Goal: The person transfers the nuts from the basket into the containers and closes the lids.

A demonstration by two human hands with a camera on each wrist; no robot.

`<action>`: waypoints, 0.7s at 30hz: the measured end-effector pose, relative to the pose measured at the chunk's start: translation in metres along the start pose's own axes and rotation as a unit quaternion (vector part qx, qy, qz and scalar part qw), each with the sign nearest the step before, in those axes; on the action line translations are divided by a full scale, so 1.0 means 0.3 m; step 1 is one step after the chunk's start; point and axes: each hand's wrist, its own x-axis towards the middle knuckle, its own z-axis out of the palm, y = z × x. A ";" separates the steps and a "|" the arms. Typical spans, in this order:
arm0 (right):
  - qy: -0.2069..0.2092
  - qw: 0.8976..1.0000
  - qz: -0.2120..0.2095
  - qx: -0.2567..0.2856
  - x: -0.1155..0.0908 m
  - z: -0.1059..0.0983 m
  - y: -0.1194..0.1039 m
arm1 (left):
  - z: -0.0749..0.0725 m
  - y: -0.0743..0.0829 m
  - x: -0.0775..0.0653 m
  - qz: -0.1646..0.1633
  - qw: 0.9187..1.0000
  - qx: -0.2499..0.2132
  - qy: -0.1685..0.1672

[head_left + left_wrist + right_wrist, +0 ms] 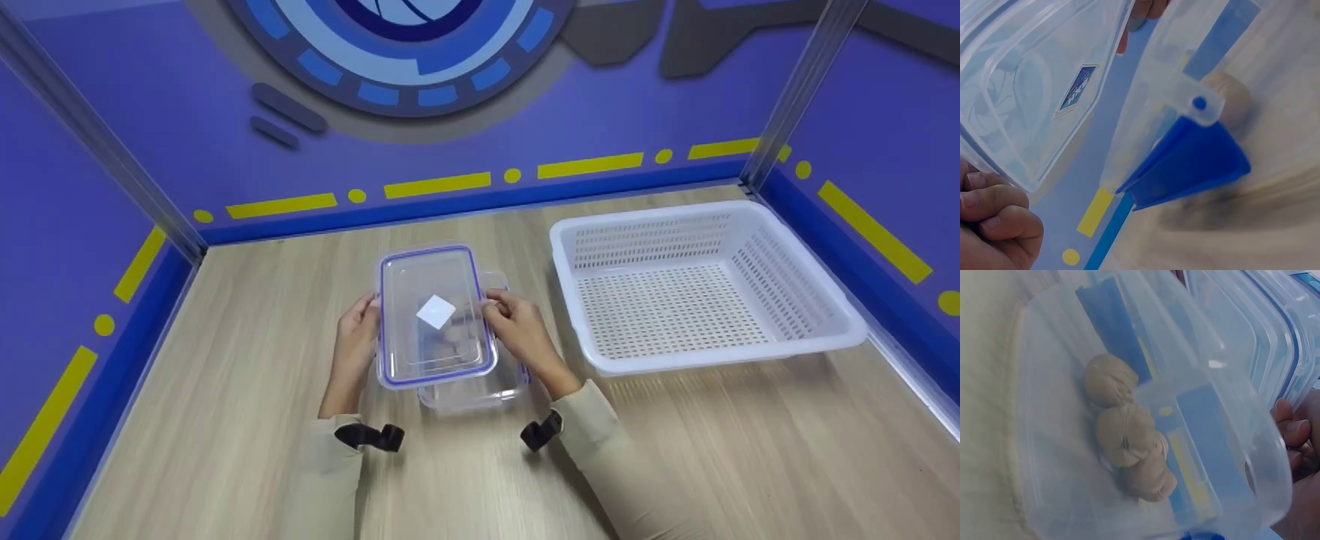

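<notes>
In the head view, a clear rectangular lid point(420, 352) with a blue seal and a white sticker point(436, 311) is held raised and tilted. My left hand point(355, 337) pinches its left edge, and my right hand point(525, 326) grips the opposite edge. Below and slightly right of the lid stands a clear plastic container point(472, 396), partly covered by it in this view. Several beige round lumps point(1126, 433) with puckered folds lie inside the container, as the right wrist view shows. The left wrist view has the lid point(1033, 73) at upper left, a small blue label point(1078, 87) on it.
A white perforated basket point(667, 307) stands right of the container on the wood-grain table point(247, 390). Blue-purple panels point(420, 165) with yellow marks bound the table at the back and both sides. Each wrist wears a black strap with a small camera point(541, 430).
</notes>
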 end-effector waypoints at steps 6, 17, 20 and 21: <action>0.015 1.000 0.011 0.018 -0.004 -0.036 0.005 | 0.042 -0.006 -0.003 -0.008 1.000 0.028 0.005; 0.059 0.998 0.025 0.013 -0.011 -0.080 0.044 | 0.093 -0.007 -0.014 -0.015 1.000 0.026 0.003; 0.058 0.997 0.037 0.030 -0.012 -0.082 0.048 | 0.093 -0.008 -0.017 -0.027 1.000 0.012 -0.002; 0.058 0.997 0.038 0.035 -0.012 -0.083 0.050 | 0.094 -0.008 -0.018 -0.032 0.999 0.005 -0.003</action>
